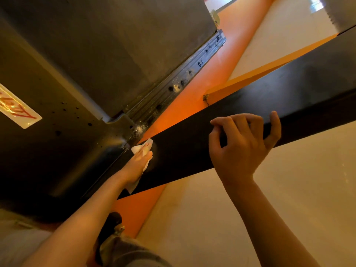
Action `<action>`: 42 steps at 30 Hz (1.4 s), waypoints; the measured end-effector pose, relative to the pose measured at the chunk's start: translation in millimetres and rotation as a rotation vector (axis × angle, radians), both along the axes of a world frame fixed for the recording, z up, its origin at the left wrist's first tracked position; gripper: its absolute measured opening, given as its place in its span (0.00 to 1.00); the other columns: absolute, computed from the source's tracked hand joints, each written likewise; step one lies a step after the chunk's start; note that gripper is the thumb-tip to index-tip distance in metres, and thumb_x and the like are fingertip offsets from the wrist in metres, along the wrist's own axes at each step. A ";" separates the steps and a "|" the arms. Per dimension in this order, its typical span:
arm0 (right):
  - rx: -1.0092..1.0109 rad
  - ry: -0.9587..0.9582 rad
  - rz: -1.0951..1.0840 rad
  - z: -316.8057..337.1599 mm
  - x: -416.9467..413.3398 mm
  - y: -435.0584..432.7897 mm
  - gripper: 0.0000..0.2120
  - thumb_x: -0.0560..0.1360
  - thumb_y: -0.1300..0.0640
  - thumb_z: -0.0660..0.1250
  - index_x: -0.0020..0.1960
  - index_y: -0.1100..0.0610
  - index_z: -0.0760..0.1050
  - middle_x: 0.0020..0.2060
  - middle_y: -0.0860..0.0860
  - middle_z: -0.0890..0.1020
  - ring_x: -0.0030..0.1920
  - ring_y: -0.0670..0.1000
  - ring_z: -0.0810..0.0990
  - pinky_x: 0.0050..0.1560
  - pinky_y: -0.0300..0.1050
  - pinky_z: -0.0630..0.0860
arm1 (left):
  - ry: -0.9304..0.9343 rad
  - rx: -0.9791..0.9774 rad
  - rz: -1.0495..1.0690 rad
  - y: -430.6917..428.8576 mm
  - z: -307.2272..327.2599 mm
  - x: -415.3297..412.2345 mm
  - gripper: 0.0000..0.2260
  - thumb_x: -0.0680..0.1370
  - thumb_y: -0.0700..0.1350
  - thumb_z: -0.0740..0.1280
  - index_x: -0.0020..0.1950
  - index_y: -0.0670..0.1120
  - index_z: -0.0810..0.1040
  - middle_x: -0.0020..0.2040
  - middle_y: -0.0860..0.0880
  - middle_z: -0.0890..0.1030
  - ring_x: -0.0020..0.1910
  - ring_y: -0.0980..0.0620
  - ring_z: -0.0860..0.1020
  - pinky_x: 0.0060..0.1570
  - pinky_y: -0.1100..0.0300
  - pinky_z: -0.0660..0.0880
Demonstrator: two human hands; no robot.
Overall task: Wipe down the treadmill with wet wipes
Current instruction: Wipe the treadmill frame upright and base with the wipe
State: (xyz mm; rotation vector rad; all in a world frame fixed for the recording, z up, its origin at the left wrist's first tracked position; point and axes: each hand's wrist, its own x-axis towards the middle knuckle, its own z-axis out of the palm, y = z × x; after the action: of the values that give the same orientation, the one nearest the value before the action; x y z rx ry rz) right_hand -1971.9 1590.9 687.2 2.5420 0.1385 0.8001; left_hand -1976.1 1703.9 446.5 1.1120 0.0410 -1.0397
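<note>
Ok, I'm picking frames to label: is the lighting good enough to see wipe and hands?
Head view: dim, warm light, yet the white wipe under the left hand stands out on the black bar; right hand sharp; window top right blown out; glare on the label; dark lower left loses detail.

White wipe (146, 151) on black treadmill post (221, 130) (orange floor (231, 41)).

Bare forearms (92, 209); grey trousers (131, 253), creased at knee.
</note>
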 end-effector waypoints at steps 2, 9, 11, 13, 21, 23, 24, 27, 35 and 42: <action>-0.002 0.055 0.008 -11.9 -5.0 5.9 0.07 0.76 0.56 0.66 0.42 0.51 0.82 0.37 0.46 0.81 0.51 0.50 0.77 0.72 0.53 0.55 | 0.028 0.039 0.011 21.9 -4.4 -18.9 0.22 0.85 0.51 0.53 0.78 0.58 0.51 0.78 0.52 0.55 0.77 0.50 0.54 0.74 0.45 0.52; -0.014 -0.038 -0.033 -23.3 -1.0 9.5 0.07 0.75 0.55 0.67 0.41 0.50 0.82 0.37 0.47 0.82 0.50 0.49 0.75 0.70 0.52 0.57 | -0.093 0.186 -0.006 36.9 -18.0 -42.3 0.23 0.85 0.51 0.51 0.79 0.46 0.55 0.79 0.47 0.55 0.79 0.47 0.51 0.74 0.56 0.49; -0.002 -0.044 -0.038 -25.4 -2.2 10.1 0.07 0.75 0.56 0.67 0.41 0.50 0.82 0.37 0.47 0.82 0.50 0.49 0.76 0.71 0.51 0.56 | -0.060 0.185 -0.041 31.2 -24.4 -37.3 0.23 0.85 0.50 0.51 0.80 0.50 0.53 0.80 0.50 0.53 0.78 0.48 0.52 0.74 0.51 0.51; 0.012 -0.039 -0.035 -28.8 -1.7 11.8 0.07 0.75 0.55 0.67 0.41 0.50 0.82 0.37 0.47 0.82 0.50 0.49 0.76 0.71 0.51 0.56 | -0.029 0.156 -0.040 26.1 -28.4 -29.5 0.23 0.84 0.54 0.51 0.79 0.56 0.52 0.80 0.54 0.52 0.78 0.50 0.53 0.75 0.47 0.52; -0.006 -0.016 -0.023 -33.0 -2.9 12.6 0.07 0.75 0.56 0.67 0.40 0.51 0.82 0.37 0.47 0.82 0.48 0.49 0.77 0.69 0.52 0.59 | -0.096 0.060 -0.106 -14.8 -21.4 19.5 0.24 0.85 0.53 0.50 0.80 0.55 0.48 0.80 0.53 0.47 0.79 0.49 0.46 0.75 0.47 0.48; -0.015 -0.028 -0.023 -33.4 -3.1 13.1 0.08 0.75 0.56 0.67 0.40 0.51 0.82 0.37 0.47 0.82 0.48 0.49 0.77 0.69 0.51 0.58 | -0.121 0.087 -0.133 -26.7 -17.7 34.9 0.24 0.85 0.53 0.49 0.80 0.53 0.46 0.80 0.51 0.46 0.79 0.49 0.45 0.75 0.49 0.47; -0.019 -0.031 -0.021 -33.5 -2.5 13.0 0.08 0.75 0.56 0.67 0.39 0.51 0.82 0.37 0.47 0.82 0.48 0.49 0.77 0.69 0.51 0.58 | -0.135 0.096 -0.139 -32.1 -19.2 42.3 0.24 0.85 0.53 0.48 0.80 0.52 0.46 0.80 0.50 0.46 0.79 0.49 0.45 0.75 0.49 0.46; -0.029 -0.035 -0.016 -33.2 -2.2 11.6 0.08 0.75 0.56 0.67 0.39 0.51 0.82 0.37 0.47 0.82 0.48 0.49 0.77 0.68 0.51 0.59 | -0.236 0.108 -0.142 -43.6 -33.7 53.0 0.25 0.85 0.54 0.48 0.80 0.51 0.47 0.81 0.51 0.47 0.79 0.52 0.45 0.76 0.52 0.43; -0.033 -0.047 -0.034 -34.2 -2.6 12.1 0.08 0.75 0.56 0.67 0.39 0.51 0.83 0.37 0.47 0.83 0.48 0.49 0.77 0.67 0.52 0.60 | -0.251 0.083 -0.194 -40.6 -62.8 51.5 0.29 0.83 0.60 0.49 0.80 0.50 0.44 0.81 0.52 0.46 0.79 0.53 0.45 0.77 0.48 0.42; -0.042 -0.053 -0.034 -34.9 -1.9 11.8 0.09 0.75 0.56 0.66 0.39 0.51 0.83 0.36 0.48 0.83 0.48 0.49 0.77 0.68 0.51 0.59 | -0.197 0.120 -0.207 -29.3 -101.1 39.1 0.32 0.81 0.64 0.50 0.80 0.52 0.43 0.80 0.52 0.46 0.79 0.52 0.43 0.76 0.47 0.40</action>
State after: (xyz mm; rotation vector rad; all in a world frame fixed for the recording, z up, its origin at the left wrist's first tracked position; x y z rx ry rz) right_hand -1973.8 1602.7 652.2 2.4747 0.0944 0.8414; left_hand -1937.0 1674.6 345.4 1.3447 -0.1746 -1.1171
